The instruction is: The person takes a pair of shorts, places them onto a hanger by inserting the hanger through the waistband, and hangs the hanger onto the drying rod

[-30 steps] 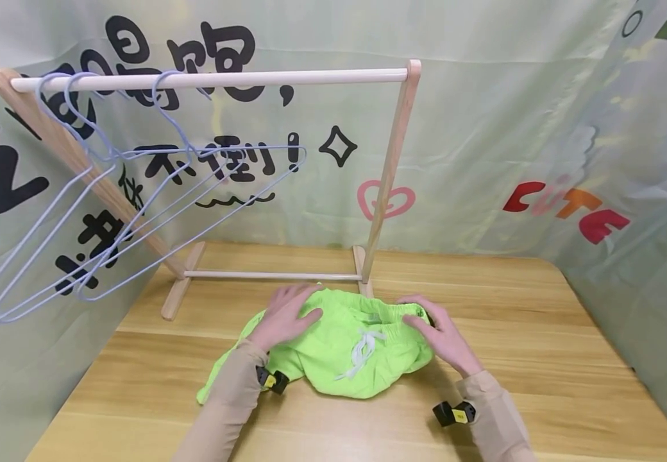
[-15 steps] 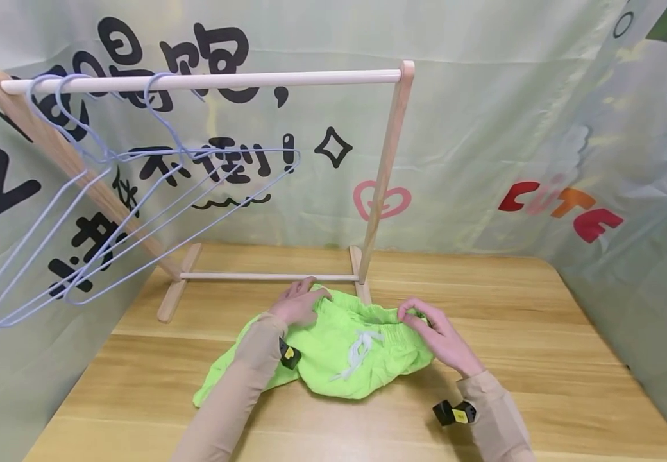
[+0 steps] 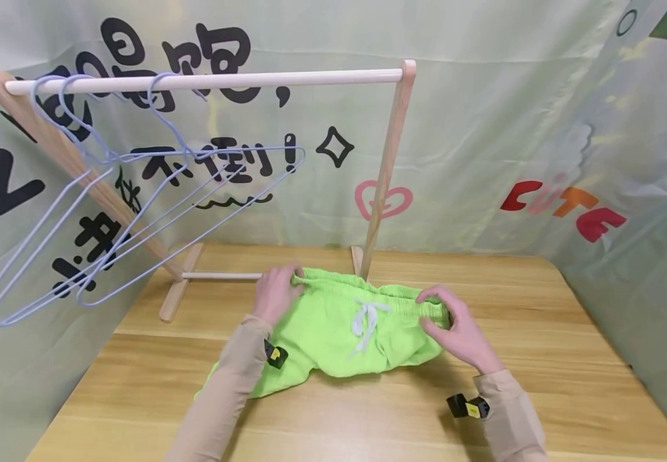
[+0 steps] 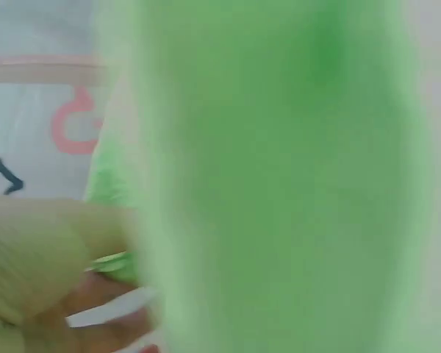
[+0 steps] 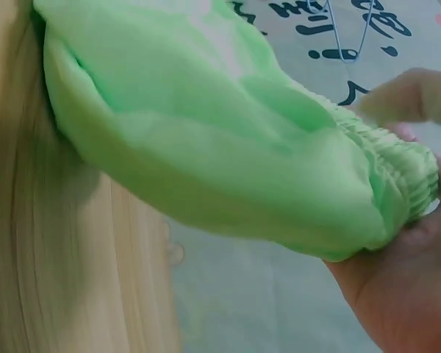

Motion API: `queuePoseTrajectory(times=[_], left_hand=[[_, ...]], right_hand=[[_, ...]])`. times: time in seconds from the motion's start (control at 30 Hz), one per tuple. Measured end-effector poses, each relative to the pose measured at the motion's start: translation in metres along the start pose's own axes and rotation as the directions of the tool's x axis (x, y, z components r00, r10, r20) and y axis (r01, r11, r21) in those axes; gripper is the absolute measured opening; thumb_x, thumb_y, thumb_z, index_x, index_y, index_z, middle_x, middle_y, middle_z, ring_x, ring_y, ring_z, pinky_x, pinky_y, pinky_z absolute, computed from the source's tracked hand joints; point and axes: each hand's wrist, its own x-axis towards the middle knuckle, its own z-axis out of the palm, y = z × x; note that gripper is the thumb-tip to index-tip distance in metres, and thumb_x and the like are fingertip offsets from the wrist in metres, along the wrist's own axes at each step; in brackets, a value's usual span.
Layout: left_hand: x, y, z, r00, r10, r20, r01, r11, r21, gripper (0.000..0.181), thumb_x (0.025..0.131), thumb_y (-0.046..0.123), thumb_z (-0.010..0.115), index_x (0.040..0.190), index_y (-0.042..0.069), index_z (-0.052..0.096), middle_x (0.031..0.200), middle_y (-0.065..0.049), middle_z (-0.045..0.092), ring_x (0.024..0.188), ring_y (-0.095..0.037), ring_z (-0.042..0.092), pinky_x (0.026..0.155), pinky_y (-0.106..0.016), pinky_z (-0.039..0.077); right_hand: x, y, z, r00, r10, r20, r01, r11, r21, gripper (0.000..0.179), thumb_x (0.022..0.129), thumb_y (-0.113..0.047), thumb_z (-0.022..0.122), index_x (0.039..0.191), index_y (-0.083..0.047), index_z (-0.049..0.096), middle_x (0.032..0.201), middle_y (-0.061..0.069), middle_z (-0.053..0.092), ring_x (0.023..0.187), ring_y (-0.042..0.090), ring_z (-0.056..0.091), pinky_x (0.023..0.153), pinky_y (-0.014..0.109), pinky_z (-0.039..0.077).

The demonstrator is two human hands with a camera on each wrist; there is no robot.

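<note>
Bright green shorts [image 3: 339,327] with a gathered elastic waistband and a white drawstring bow [image 3: 366,321] lie on the table, waistband raised toward the rack. At the left end of the waistband my left hand [image 3: 276,292] pinches the cloth between thumb and fingers. My right hand [image 3: 459,330] curves round the right end, index finger over the top edge and thumb in front. In the right wrist view the waistband [image 5: 397,165] sits between that thumb and the other fingers. Blurred green cloth [image 4: 279,184] fills most of the left wrist view and hides part of the left hand [image 4: 37,265].
Behind the shorts stands a wooden clothes rack [image 3: 388,167] with a white top rail [image 3: 322,78]. Several lavender wire hangers [image 3: 241,212] hang toward its left end. The wooden table [image 3: 541,359] meets a printed cloth backdrop [image 3: 466,128] at the back and sides.
My left hand has gone from resting on the cloth to pinching the waistband's left end. The waistband has risen and been drawn wider, and my right hand has shifted slightly right with it.
</note>
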Motion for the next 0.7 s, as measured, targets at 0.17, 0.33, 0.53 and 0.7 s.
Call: queuePoseTrajectory(times=[0.17,0.33,0.53,0.7], left_hand=[[0.008,0.018,-0.023,0.958,0.123,-0.259,-0.135,0.99,-0.032,0.016,0.085,0.004,0.076,0.098,0.007,0.068,0.084,-0.013,0.075,0.05,-0.014,0.044,0.047,-0.023,0.035],[0.012,0.042,-0.047,0.806,0.332,-0.491,-0.374,0.927,0.012,0.017,0.08,-0.012,0.072,0.092,0.0,0.066,0.092,-0.017,0.076,0.063,-0.025,0.067,0.057,-0.031,0.057],[0.012,0.065,-0.073,0.577,0.504,-0.643,-0.58,0.807,0.113,0.021,0.075,-0.021,0.066,0.085,-0.003,0.063,0.103,-0.019,0.076,0.088,-0.033,0.073,0.079,-0.039,0.063],[0.007,0.065,-0.077,0.51,0.543,-0.667,-0.634,0.761,0.134,0.021,0.072,-0.022,0.066,0.08,-0.003,0.061,0.101,-0.021,0.075,0.087,-0.035,0.073,0.078,-0.04,0.063]], right_hand=[[0.004,0.001,-0.003,0.977,-0.075,-0.199,0.036,0.981,-0.19,0.041,0.077,0.015,0.073,0.115,0.0,0.068,0.102,0.014,0.065,0.089,-0.003,0.049,0.073,0.012,0.041],[0.01,-0.002,-0.005,0.874,-0.202,-0.442,0.056,0.946,-0.321,0.039,0.073,0.015,0.08,0.11,0.007,0.07,0.089,0.021,0.063,0.076,0.001,0.047,0.064,0.01,0.038],[0.014,-0.012,-0.01,0.671,-0.289,-0.683,0.087,0.945,-0.314,0.019,0.074,0.015,0.078,0.091,0.013,0.069,0.087,0.03,0.066,0.087,0.001,0.059,0.088,0.006,0.045],[0.015,-0.013,-0.012,0.584,-0.311,-0.749,0.132,0.948,-0.291,0.01,0.079,0.009,0.076,0.086,0.012,0.072,0.083,0.031,0.069,0.088,-0.001,0.063,0.087,0.008,0.049]])
